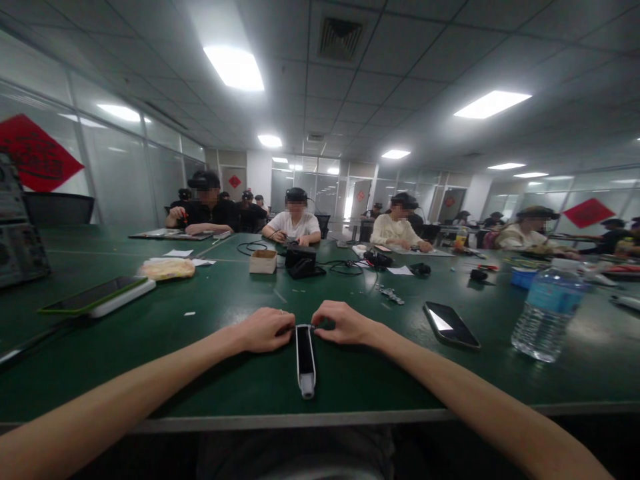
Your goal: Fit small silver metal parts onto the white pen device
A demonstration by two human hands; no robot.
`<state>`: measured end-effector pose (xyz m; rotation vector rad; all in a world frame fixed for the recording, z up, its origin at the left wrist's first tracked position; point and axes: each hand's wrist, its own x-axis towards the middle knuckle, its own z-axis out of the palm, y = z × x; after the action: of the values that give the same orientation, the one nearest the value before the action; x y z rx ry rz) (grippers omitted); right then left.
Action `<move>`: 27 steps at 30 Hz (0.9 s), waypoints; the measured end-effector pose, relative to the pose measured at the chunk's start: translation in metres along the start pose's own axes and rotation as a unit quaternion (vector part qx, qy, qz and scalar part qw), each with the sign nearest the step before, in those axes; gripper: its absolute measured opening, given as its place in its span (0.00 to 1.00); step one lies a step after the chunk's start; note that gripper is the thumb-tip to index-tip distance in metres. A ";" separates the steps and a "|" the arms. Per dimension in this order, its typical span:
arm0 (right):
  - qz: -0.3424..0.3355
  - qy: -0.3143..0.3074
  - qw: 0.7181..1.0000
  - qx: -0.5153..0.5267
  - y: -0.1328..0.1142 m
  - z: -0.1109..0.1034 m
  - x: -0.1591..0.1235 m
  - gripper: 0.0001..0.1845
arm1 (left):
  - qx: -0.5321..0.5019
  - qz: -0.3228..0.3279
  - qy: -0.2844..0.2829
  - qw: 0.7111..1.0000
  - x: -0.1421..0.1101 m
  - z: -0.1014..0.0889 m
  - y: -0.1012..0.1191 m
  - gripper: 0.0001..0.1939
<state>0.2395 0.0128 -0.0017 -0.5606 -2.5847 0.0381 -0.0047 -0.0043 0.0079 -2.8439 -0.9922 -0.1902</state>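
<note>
A slim white and black handheld device (305, 360) lies on the green table (200, 373), pointing away from me. My left hand (264, 330) rests curled at the left of its far end, fingers closed in a pinch. My right hand (343, 323) sits curled at the right of that same end, fingertips pinched against it. What the fingertips hold there is too small to make out.
A black phone (451, 325) and a water bottle (547, 310) lie to the right. A phone on a white slab (97, 296) is at left, with a small box (263, 261), black gadgets (301, 262) and cables beyond. Several people work at the far side.
</note>
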 end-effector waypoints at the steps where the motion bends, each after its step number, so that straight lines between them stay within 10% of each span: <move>1: 0.000 -0.002 1.000 -0.001 0.000 0.000 0.000 0.07 | -0.001 0.000 0.001 1.000 0.000 0.000 -0.001 0.05; 19: 0.030 0.018 0.999 -0.013 0.012 -0.009 -0.002 0.11 | -0.007 -0.004 -0.005 1.000 0.000 -0.003 0.001 0.06; 27: 0.292 -0.038 0.935 -0.199 0.090 -0.033 -0.033 0.15 | 0.000 -0.001 -0.006 1.000 0.001 -0.001 0.000 0.07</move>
<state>0.3158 0.0795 0.0002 -1.4869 -2.4066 -0.2770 -0.0039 -0.0038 0.0095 -2.8474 -0.9975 -0.1734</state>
